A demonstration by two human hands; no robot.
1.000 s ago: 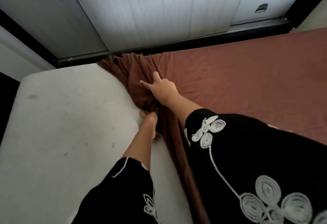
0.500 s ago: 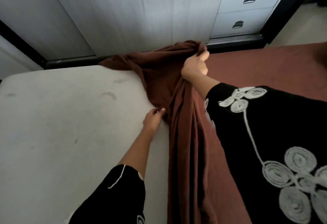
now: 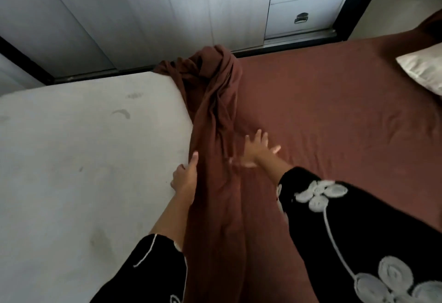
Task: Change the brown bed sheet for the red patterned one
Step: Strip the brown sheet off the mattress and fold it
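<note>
The left hand [image 3: 185, 179] grips the bunched edge of the brown sheet [image 3: 215, 116] at mid-frame, while the right hand [image 3: 258, 152] hovers splayed, holding nothing (it is blurred). The sheet is off the bare mattress [image 3: 83, 159] at left and flat at right. It looks light and limp, best gathered by the central ridge.

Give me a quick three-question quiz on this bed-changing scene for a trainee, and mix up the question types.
1. True or false: the brown sheet covers the whole mattress.
2. The right hand is: A) curled into an empty fist; B) open, fingers spread, over the brown sheet; C) holding a red patterned sheet.
3. Fill in: the pale pillow lies at the view's ___ edge.
Key: 1 false, the mattress is bare on the view's left; 2 B; 3 right.
</note>
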